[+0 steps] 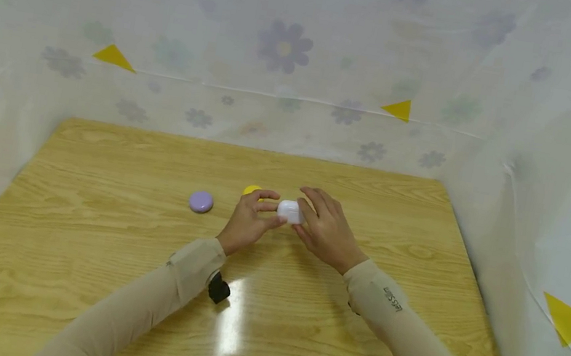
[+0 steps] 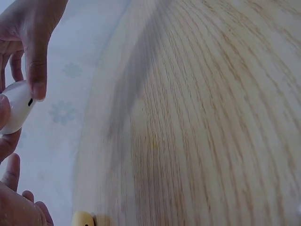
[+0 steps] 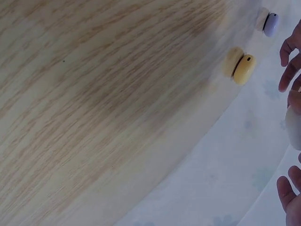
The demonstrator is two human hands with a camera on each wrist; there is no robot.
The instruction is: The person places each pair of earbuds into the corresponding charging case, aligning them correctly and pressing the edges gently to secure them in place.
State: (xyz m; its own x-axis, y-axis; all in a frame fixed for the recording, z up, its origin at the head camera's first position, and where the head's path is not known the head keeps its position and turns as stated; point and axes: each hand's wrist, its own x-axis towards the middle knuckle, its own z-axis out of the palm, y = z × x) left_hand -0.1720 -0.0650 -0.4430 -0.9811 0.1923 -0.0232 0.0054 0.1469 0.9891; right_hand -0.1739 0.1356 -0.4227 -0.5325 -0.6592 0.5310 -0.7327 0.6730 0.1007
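A small rounded white case with a glossy surface is held up between both hands. My left hand pinches its left end, thumb on the near side and fingers behind. My right hand grips the opposite end between thumb and fingers. In the left wrist view, a small dark slot shows on the side of the white case, beside a right-hand fingertip. Behind the left hand, a round yellow piece is partly hidden on the table. Farther left lies a round lilac piece.
The wood-grain table reflects a bright streak of light near the front. Pale flowered sheeting rises behind the table and along both sides. Yellow triangles are fixed to it. A black wrist device sits at the left cuff.
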